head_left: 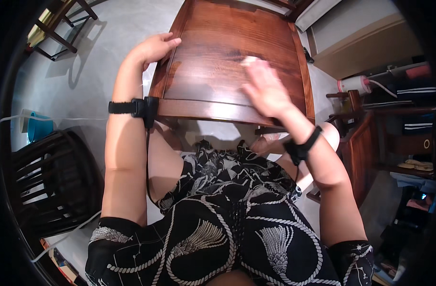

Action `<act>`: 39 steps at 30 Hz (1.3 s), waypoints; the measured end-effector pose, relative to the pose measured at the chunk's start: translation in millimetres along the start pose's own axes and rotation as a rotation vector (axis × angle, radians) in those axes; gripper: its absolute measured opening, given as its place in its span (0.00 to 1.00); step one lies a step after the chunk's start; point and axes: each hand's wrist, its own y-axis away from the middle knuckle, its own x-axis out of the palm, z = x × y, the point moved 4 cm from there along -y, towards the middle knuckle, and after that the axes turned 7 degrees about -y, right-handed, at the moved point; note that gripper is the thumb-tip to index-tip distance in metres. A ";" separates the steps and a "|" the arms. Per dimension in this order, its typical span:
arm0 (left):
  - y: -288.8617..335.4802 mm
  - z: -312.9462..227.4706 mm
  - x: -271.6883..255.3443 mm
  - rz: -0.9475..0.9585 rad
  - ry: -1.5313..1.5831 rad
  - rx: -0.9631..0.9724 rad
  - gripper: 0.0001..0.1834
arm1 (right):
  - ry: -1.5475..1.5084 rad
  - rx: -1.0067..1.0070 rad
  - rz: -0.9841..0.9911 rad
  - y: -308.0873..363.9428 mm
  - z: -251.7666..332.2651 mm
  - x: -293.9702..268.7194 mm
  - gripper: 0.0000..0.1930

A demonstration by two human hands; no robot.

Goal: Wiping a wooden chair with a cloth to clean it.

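Note:
A reddish-brown wooden table (pixel 208 90) with a raised rim stands in front of my knees. My left hand (pixel 153 49) is bent over its left edge, fingertips on the rim; part of the grip is hidden. Over the right half of the top, my right hand (pixel 268 90) lies palm down, fingers forward, slightly smeared by motion. Under those fingertips a small white wad (pixel 250 60) shows, too blurred to tell whether it is cloth or tissue. Dark, wet-looking patches and small light marks lie on the wood between both hands.
A dark slatted chair (pixel 56 178) stands at left, beside a blue bucket (pixel 40 126). Another wooden chair (pixel 60 33) is at the far left. To the right are a wooden chair (pixel 358 148), a pink-and-white appliance (pixel 354 85) and cluttered shelves (pixel 409 109). A thin white cord (pixel 65 117) crosses at left.

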 end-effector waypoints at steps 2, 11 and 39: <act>-2.1 11.0 -4.5 0.001 -0.017 0.018 0.35 | -0.051 0.185 0.011 22.5 -63.2 -20.7 0.34; 4.9 0.9 -10.7 0.109 0.176 0.071 0.35 | -0.145 0.047 0.103 66.3 29.1 -9.2 0.41; 10.3 -23.0 0.7 -0.079 -0.163 0.272 0.30 | -0.178 0.149 0.031 24.2 -10.2 -3.5 0.38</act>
